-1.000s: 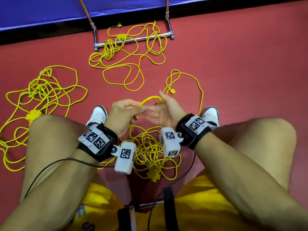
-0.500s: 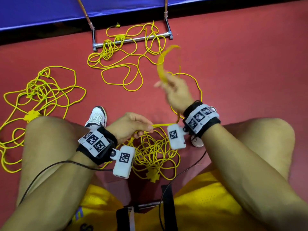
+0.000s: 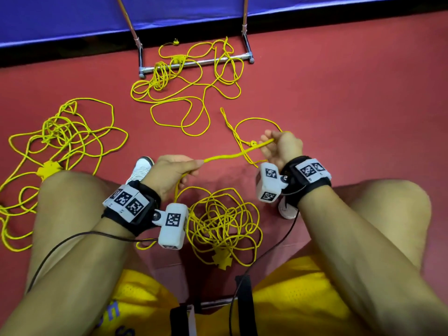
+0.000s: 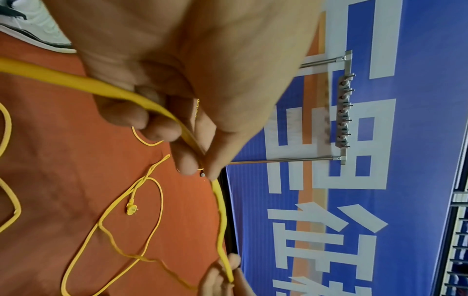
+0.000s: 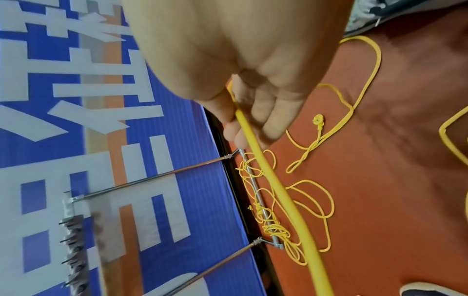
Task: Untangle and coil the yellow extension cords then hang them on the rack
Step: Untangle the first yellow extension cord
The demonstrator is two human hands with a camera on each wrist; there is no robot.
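Note:
A yellow extension cord (image 3: 230, 156) runs taut between my two hands above the red floor. My left hand (image 3: 179, 170) pinches it between thumb and fingers (image 4: 177, 128), and from there it drops into a tangled pile (image 3: 223, 224) between my legs. My right hand (image 3: 278, 146) grips the cord (image 5: 278, 190) further along, fingers curled round it. Its plug end (image 3: 253, 143) lies on the floor just left of my right hand. The rack's hook bar (image 4: 344, 112) stands against the blue wall.
A second tangled cord (image 3: 60, 141) with a yellow socket block lies on the floor to the left. A third cord (image 3: 184, 76) is draped over the rack's base bar (image 3: 237, 57). My knees and white shoes (image 3: 143, 166) flank the middle pile.
The hands were together, then my right hand swung up with the cord. It has now come down to the right, drawing the cord straight away from my left hand.

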